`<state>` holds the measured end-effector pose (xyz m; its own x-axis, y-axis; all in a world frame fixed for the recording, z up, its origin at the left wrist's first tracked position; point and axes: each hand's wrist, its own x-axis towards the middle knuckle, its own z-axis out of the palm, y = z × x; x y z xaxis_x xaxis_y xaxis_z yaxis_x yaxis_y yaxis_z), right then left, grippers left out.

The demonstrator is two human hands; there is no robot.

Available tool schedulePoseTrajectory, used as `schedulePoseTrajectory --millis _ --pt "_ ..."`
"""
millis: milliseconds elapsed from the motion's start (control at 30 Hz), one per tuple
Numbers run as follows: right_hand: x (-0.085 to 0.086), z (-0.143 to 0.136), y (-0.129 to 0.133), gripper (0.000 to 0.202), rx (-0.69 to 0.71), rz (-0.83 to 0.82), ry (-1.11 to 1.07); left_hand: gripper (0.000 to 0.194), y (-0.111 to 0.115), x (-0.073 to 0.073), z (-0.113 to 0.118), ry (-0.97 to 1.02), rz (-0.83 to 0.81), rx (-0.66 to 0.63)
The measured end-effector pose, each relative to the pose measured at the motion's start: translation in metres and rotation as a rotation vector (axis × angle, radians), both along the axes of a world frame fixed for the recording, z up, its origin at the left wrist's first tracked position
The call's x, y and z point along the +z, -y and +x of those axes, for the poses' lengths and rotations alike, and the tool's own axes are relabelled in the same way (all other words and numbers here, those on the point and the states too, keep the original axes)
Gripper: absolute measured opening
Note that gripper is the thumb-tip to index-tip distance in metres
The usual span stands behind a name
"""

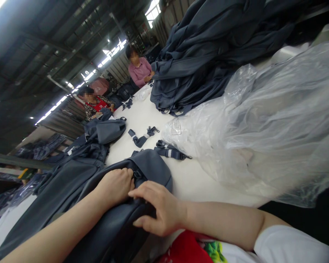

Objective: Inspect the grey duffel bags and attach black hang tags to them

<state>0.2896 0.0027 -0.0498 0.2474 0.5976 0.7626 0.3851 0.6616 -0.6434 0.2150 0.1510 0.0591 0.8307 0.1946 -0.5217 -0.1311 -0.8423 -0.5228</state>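
Note:
A dark blue-grey bag (120, 226) lies on the white table in front of me. My left hand (116, 184) is closed on the bag's fabric near its upper end, with the fingertips hidden in a fold. Just right of it, my right hand (160, 208) rests against the bag's side, thumb and fingers apart and curved, gripping nothing visible. A black buckle or zip piece shows beside the left knuckles. Beyond the bag lie a dark strap (139, 139) and a bundled strap with a white band (171, 151).
Clear plastic bags (235, 146) cover the table's right side. A tall heap of dark bags (197, 58) stands behind them. More dark bags (109, 129) lie along the left edge of the white table (137, 113). Two people sit farther back, one in a pink shirt (139, 71).

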Motion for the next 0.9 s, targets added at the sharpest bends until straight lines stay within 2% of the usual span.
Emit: schedulePoseTrajectory --millis 67,133,267,567,900 --pt "0.002 0.013 -0.008 0.037 -0.047 -0.136 -0.071 0.029 -0.003 0.001 0.0 -0.013 -0.012 -0.004" --pt "0.001 0.023 -0.02 0.025 -0.161 -0.302 -0.028 0.026 -0.005 0.0 0.0 -0.009 -0.012 0.002" --pt "-0.004 0.03 -0.041 0.033 -0.293 -0.514 0.177 0.032 -0.009 -0.003 0.0 0.002 -0.006 0.025" --pt "0.0 0.024 -0.054 0.027 -0.315 -0.488 0.347 0.037 -0.01 -0.003 -0.001 0.036 -0.024 0.049" --pt "-0.005 0.02 -0.056 0.013 -0.364 -0.466 0.419 0.032 -0.012 -0.006 -0.001 0.084 -0.026 0.091"
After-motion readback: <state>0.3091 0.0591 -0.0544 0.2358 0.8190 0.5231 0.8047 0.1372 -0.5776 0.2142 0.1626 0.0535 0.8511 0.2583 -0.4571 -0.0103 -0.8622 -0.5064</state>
